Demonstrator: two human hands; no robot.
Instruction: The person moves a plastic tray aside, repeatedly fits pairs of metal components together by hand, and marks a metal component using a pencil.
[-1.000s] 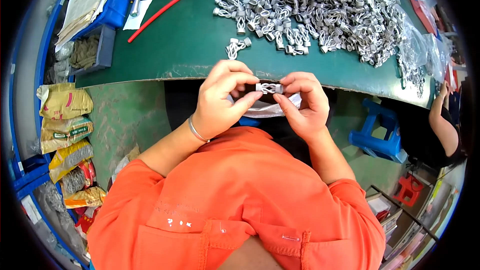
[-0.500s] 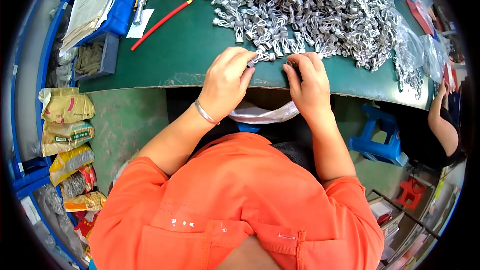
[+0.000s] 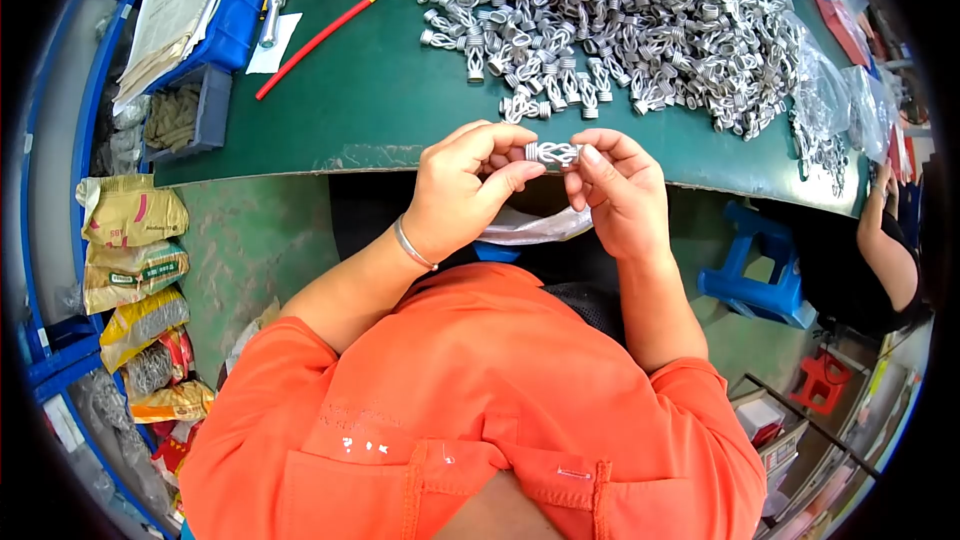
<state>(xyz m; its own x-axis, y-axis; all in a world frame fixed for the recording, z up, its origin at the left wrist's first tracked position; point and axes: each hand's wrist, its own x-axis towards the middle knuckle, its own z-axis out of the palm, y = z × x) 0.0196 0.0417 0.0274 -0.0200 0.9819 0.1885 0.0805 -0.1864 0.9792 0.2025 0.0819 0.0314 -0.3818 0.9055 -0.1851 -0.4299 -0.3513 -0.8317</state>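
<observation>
Between my two hands, at the front edge of the green table (image 3: 400, 130), is a silvery metal piece with twisted open loops and ribbed ends (image 3: 552, 153). The thumb and fingers of my left hand (image 3: 465, 180) pinch its left end. My right hand (image 3: 622, 190) pinches its right end, so that the piece lies level across the gap. Just beyond my fingers spreads a large pile of similar metal pieces (image 3: 620, 20), and a few of them lie loose at its near edge.
A red pencil (image 3: 318, 45) lies at the left, near a blue tray with papers (image 3: 215, 25) and a grey bin with cloth (image 3: 205, 110). Clear plastic bags (image 3: 865, 110) sit at the right. A blue stool (image 3: 755, 265) and another person's arm (image 3: 885, 250) are beyond.
Both hands have drawn back slightly from the pile and come closer together. The looped metal piece now shows plainly between them, held by both.
</observation>
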